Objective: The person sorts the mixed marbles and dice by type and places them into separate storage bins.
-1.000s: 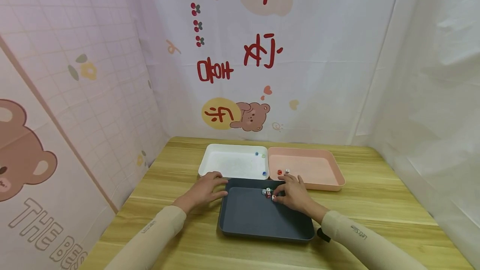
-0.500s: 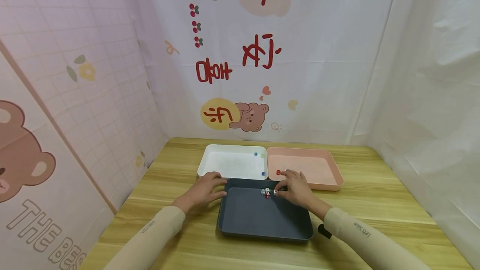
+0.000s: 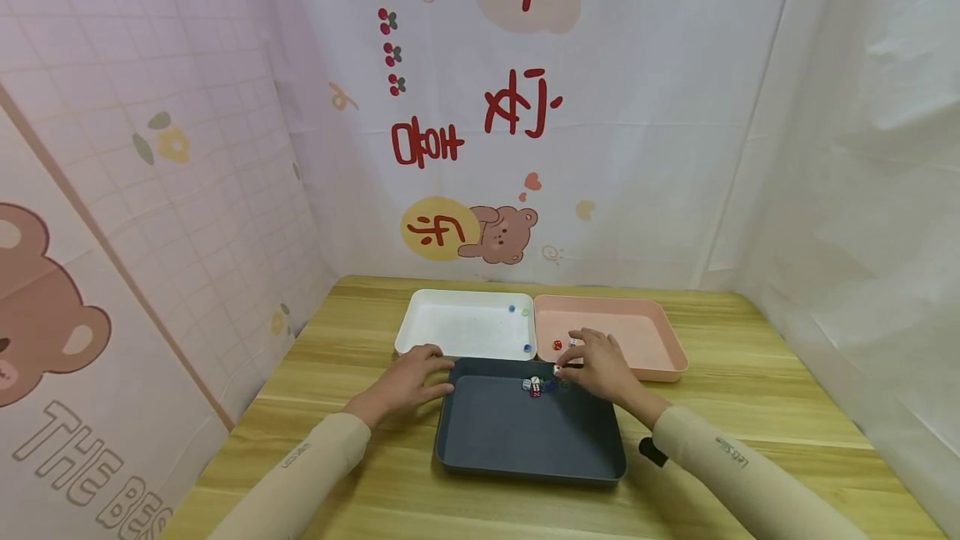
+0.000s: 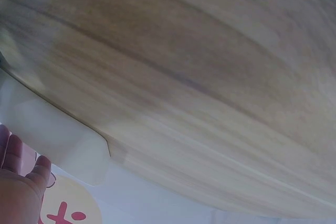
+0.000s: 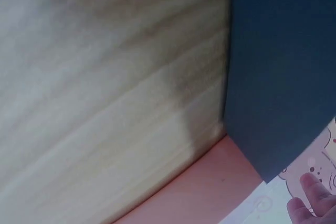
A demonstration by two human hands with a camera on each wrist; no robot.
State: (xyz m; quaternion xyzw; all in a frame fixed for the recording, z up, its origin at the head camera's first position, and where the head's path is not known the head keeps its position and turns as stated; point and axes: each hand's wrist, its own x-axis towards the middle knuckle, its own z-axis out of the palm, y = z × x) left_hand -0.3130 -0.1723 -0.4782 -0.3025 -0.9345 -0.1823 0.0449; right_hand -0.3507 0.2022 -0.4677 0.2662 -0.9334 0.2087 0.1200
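My right hand [image 3: 602, 369] is over the far right corner of the dark grey tray [image 3: 525, 440], pinching a white die [image 3: 557, 370] with a red dot between thumb and fingertips. Beneath it in the tray lie a red die [image 3: 536, 392], a pale die [image 3: 527, 385], a white die [image 3: 536, 380] and small blue and green pieces [image 3: 552, 386]. My left hand [image 3: 408, 382] rests at the tray's far left corner, its fingers relaxed over the rim. In the right wrist view only fingertips [image 5: 311, 190] show beyond the dark tray wall [image 5: 278, 72].
Behind the dark tray stand a white tray [image 3: 457, 319] with a few blue and green pieces [image 3: 527, 348], and a pink tray [image 3: 637, 336] holding a red die [image 3: 557, 345] and a white die [image 3: 573, 342]. A black object [image 3: 652, 450] lies by the right sleeve.
The right hand has moved slightly back and up toward the pink tray with the white die, uncovering blue and green pieces. The left hand stays put.
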